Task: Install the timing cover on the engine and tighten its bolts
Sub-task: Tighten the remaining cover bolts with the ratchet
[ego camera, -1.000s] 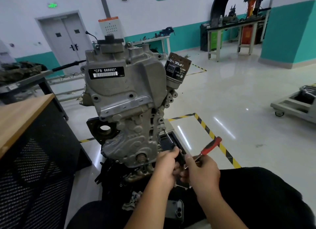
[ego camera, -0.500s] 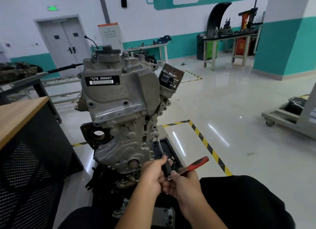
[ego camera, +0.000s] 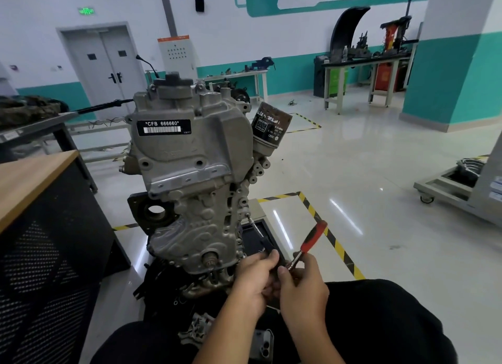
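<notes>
The grey engine [ego camera: 190,179] stands upright in front of me, with the silver timing cover [ego camera: 195,228] against its front face. A thin extension bar [ego camera: 256,229] runs from a bolt on the cover's right edge down to my hands. My left hand [ego camera: 252,279] grips the lower end of that bar. My right hand [ego camera: 301,287] holds the head end of a ratchet with a red handle [ego camera: 313,237], which sticks up to the right. Both hands meet just below the cover's lower right corner, and the joint between bar and ratchet is hidden by my fingers.
A black oil filter [ego camera: 270,128] juts from the engine's upper right. A wooden-topped bench with a black mesh side [ego camera: 40,228] stands close on the left. A phone [ego camera: 262,343] lies by my knees. A wheeled cart [ego camera: 456,190] is at the right; yellow-black tape [ego camera: 330,236] marks the floor.
My view has drifted, so the engine sits a little lower in the frame. Both hands stay together on the bar and ratchet; the red handle has tilted slightly more upright.
</notes>
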`<state>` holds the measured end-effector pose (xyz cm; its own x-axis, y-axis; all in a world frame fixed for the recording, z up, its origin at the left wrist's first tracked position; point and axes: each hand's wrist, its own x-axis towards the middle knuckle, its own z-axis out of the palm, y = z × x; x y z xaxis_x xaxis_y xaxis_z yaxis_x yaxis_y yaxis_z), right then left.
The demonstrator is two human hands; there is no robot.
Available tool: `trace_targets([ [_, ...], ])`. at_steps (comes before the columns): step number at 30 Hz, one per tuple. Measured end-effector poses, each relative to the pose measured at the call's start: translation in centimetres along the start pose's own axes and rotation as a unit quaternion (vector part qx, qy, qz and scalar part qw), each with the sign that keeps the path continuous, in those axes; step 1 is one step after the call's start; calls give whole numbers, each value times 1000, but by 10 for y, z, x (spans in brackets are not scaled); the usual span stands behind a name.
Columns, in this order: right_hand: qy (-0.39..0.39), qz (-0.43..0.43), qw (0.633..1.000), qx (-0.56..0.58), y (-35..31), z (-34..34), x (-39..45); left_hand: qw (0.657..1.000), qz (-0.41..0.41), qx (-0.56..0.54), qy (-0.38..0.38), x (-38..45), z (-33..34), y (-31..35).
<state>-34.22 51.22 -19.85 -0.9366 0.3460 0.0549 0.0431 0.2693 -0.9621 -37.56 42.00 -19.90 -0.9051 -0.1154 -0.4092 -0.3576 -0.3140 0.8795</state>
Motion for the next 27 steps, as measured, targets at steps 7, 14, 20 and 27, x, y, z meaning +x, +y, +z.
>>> trace_targets([
  [7, -70, 255, 896, 356, -8, 0, 5, 999, -23, -35, -26, 2, -5, 3],
  [14, -48, 67, 988, 134, -3, -2, 5, 999, 10, -33, -22, 4, -2, 1],
  [20, -41, 42, 990, 129, 0, 0, 7, 1000, 10, -15, 6, 2, 0, 6],
  [27, -43, 71, 979, 184, -5, 3, 3, 1000, -1, -28, -12, 5, -4, 11],
])
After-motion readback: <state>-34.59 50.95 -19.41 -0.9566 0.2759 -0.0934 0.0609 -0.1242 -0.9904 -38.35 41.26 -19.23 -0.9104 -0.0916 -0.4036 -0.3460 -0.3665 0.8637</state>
